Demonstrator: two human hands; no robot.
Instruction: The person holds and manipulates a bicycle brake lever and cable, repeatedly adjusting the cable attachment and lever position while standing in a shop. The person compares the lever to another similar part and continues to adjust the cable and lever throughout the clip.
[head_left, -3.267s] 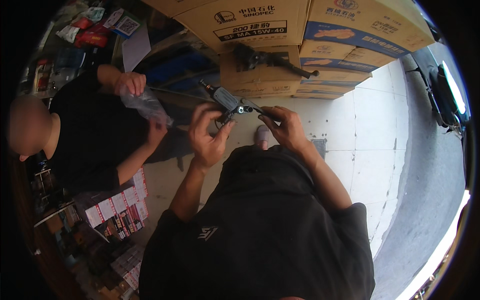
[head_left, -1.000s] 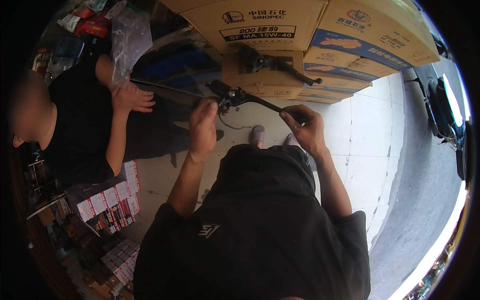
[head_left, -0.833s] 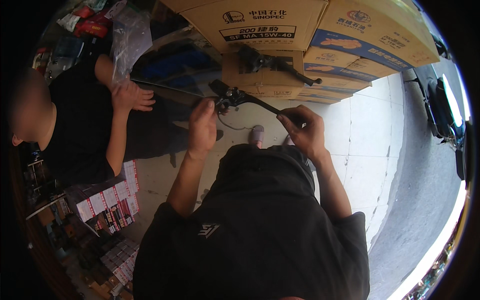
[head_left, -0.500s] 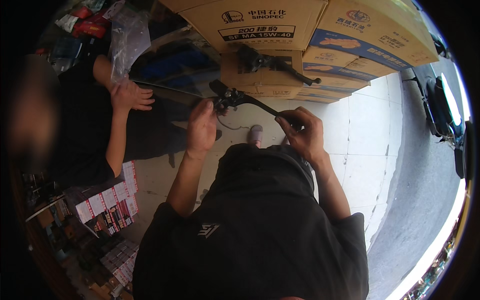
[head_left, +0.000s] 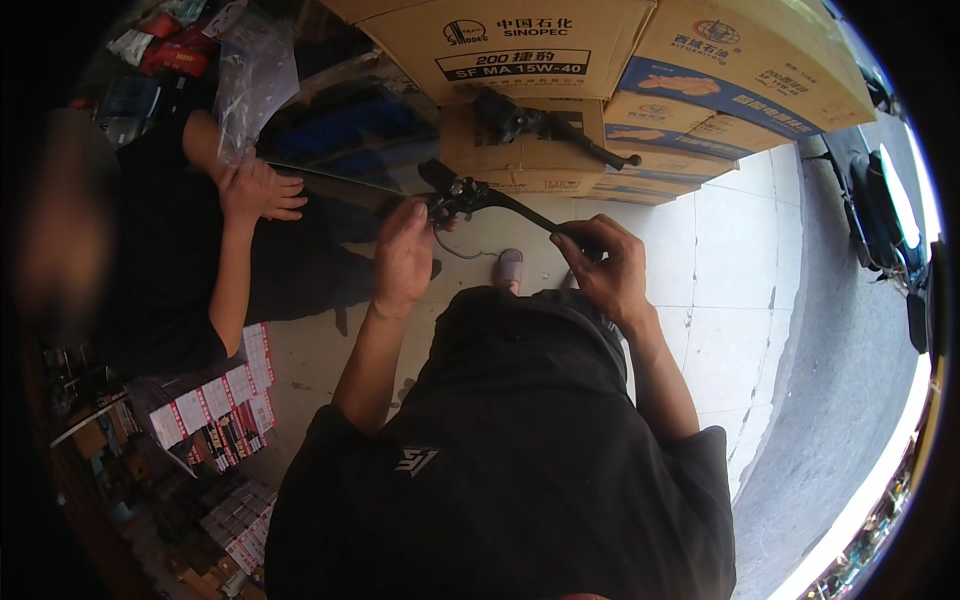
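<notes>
While left fingers (head_left: 408, 216) clasp one end of the black lever assembly (head_left: 482, 194), right fingers (head_left: 604, 230) pinch the other.

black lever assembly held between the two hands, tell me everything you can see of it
The black, metallic-looking lever assembly has a blocky body, a small shiny fitting and a long, curved lever slanting down to the right. A thin, dark, curved wire shows beneath the body. It is held over the pale tiled floor: the left hand grips the body end, the right hand pinches the lever, hiding its tip.
</notes>
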